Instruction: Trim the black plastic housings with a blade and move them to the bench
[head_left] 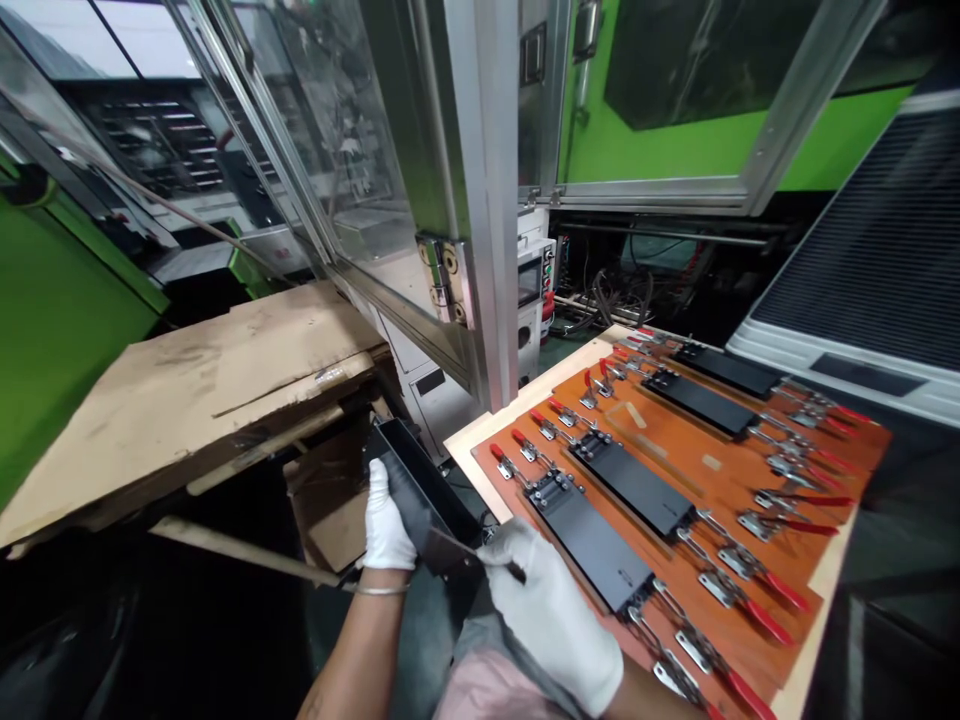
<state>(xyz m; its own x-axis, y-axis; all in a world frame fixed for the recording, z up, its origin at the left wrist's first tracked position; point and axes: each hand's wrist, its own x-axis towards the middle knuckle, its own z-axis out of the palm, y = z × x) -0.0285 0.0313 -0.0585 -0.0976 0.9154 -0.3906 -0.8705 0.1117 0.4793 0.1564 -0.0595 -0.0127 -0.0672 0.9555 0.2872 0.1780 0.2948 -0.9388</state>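
My left hand (387, 522), in a white glove, grips a long black box-shaped part (409, 490) by its side, thumb lying along the wall. The part is tilted, with its open trough facing up. At its near end, my right hand (547, 605), also gloved in white, pinches the edge of a thin dark plate (450, 555) between thumb and fingers. Whether this plate is joined to the box or separate, I cannot tell. To the right, black flat parts (589, 545) lie clamped on an orange fixture board (697, 470).
Red-handled toggle clamps (750, 610) stick out along both sides of the board. At left lies a cardboard-covered table (247, 350), with a wooden bar (240, 550) below it. A metal-framed machine door (487, 200) stands ahead. A louvred white unit (862, 260) is at right.
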